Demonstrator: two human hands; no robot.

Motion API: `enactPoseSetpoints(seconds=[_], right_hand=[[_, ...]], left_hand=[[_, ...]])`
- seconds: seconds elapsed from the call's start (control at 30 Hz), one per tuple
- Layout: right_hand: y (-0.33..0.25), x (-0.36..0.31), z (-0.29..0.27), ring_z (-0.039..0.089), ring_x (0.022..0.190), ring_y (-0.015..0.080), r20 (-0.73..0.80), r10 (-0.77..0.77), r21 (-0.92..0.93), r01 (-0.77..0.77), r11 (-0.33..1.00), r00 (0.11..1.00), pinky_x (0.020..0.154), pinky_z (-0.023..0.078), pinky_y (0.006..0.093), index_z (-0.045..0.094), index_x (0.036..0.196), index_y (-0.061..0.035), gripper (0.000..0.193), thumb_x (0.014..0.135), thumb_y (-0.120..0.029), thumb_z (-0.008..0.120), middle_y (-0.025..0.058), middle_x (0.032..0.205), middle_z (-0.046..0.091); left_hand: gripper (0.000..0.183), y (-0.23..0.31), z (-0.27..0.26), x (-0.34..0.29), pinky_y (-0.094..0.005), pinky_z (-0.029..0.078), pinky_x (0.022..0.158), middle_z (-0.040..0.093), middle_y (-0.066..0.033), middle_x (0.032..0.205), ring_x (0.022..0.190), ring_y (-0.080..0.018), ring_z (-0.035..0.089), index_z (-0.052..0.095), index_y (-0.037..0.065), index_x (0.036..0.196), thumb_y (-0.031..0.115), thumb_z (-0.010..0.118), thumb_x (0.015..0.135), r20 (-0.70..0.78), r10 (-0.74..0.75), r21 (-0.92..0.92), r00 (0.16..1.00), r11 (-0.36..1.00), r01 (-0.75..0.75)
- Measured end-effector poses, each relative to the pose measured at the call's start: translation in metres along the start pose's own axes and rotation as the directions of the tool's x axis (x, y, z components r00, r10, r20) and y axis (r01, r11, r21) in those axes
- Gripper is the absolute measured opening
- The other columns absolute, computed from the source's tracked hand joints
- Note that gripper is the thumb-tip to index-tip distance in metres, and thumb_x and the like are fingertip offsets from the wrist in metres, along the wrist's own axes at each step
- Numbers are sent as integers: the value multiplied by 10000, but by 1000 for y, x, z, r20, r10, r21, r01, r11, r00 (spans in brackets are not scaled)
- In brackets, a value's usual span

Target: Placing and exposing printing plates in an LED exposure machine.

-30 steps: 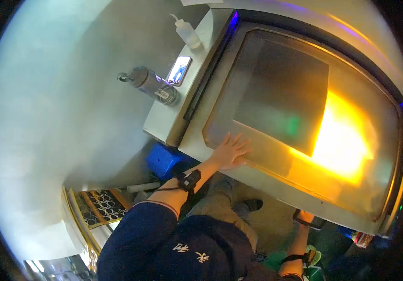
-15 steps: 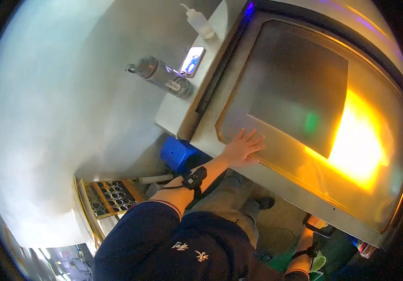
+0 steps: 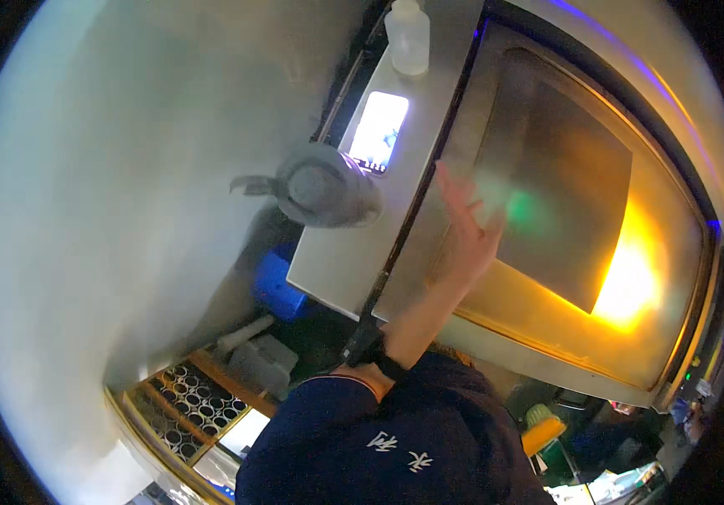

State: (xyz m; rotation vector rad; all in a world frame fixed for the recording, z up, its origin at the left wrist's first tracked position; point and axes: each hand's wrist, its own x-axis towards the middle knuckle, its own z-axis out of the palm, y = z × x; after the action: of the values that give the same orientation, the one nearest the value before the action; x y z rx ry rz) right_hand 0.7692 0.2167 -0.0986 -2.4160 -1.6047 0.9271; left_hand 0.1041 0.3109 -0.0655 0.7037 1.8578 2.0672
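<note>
The left hand (image 3: 474,239) has a wide grip, with its fingers spread apart and holding nothing. It is up in front of a big grey door (image 3: 538,360), by the left side of the dark window (image 3: 559,185). One cannot tell if it touches the door. The right hand is out of sight, so its grip cannot be told. A black band (image 3: 368,345) goes around the left arm. Bright yellow light (image 3: 628,286) shines at the window's right side. Left of the door is a white counter (image 3: 341,265). On it are a lit phone (image 3: 380,130), a grey drink bottle (image 3: 328,189) near it, and a white bottle (image 3: 408,38). A blue box (image 3: 279,284) is lower down.
</note>
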Motion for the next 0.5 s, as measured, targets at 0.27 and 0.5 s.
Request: enactPoseSetpoints(seconds=[0.27,0.5], right_hand=[[-78,-15,-74,609,909,283,-174,132,255,-85,963,976,815,494,392,540,1254,-29,484,802,-193,585,117,1063,634],[-121,2,-71,597,825,248,-97,130,409,-80,909,987,767,495,378,554,1213,-43,469,774,-205,587,83,1002,621]], left_hand=[[916,-7,-29,84,-316,519,880,-41,-147,1637,1168,-248,516,68,127,1536,-64,646,852,-321,-138,-298,937,954,38],[849,-23,-37,102,-310,548,826,-146,-126,1648,1077,-214,548,111,111,1512,-64,633,866,-311,-196,-269,930,957,112]])
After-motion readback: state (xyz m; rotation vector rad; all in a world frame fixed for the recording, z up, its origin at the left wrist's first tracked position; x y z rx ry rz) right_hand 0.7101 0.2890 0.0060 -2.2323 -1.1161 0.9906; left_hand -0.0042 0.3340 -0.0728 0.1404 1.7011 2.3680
